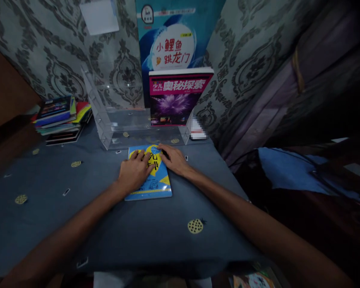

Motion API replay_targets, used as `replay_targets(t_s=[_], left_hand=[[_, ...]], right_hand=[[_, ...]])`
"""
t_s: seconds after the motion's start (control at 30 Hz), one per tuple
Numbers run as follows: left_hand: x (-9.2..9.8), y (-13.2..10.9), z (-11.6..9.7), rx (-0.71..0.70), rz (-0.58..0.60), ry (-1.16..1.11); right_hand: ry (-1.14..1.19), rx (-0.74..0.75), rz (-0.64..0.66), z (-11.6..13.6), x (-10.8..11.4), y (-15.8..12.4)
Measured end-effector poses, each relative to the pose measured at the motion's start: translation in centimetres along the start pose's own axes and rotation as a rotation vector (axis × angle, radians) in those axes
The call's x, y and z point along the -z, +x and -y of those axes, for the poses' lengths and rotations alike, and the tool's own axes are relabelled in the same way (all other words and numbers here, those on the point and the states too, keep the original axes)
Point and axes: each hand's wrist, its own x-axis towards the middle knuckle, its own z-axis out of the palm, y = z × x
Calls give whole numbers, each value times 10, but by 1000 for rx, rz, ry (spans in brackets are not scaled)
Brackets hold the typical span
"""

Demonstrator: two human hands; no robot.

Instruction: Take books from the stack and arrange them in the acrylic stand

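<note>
A blue and yellow book with black Chinese characters lies closed on the cloth-covered table. My left hand rests flat across the left part of its cover, fingers stretched out, hiding some of the print. At the top right corner of the same book is my right hand, its fingers bent around the corner and edge. Just behind the book stands a clear acrylic rack. On the rack, a purple and pink book leans upright before a larger teal book.
A stack of books sits at the back left, against the patterned wall. A small white item, partly blurred, is right of the rack. Blue fabric lies beyond the table's right edge, near a hanging curtain.
</note>
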Motion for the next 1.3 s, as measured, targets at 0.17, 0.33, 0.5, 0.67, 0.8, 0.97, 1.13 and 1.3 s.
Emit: replay_targets(t_s=[0.17,0.33,0.5,0.67,0.8,0.97,1.13,1.3], left_hand=[[-9,-1,5,-40,-51,-9],[-22,5,14,-222,-131,-123],[-16,-6,16,-493,-134,-212],[-6,-37,3,-599,-55,-185],[-11,-45,-8,-552,-126,-113],[-19,-44,-10,-592,-211,-82],[-18,-45,-8,-634,-250,-46],[-16,-44,-9,-658,-286,-3]], right_hand=[[44,-18,28,-2,3,-6],[88,18,39,10,9,-31],[196,90,48,34,22,-76],[368,-3,23,52,34,-100],[456,-74,24,55,36,-97],[491,-79,26,54,35,-95],[482,-71,26,54,35,-96],[462,-29,17,57,37,-94]])
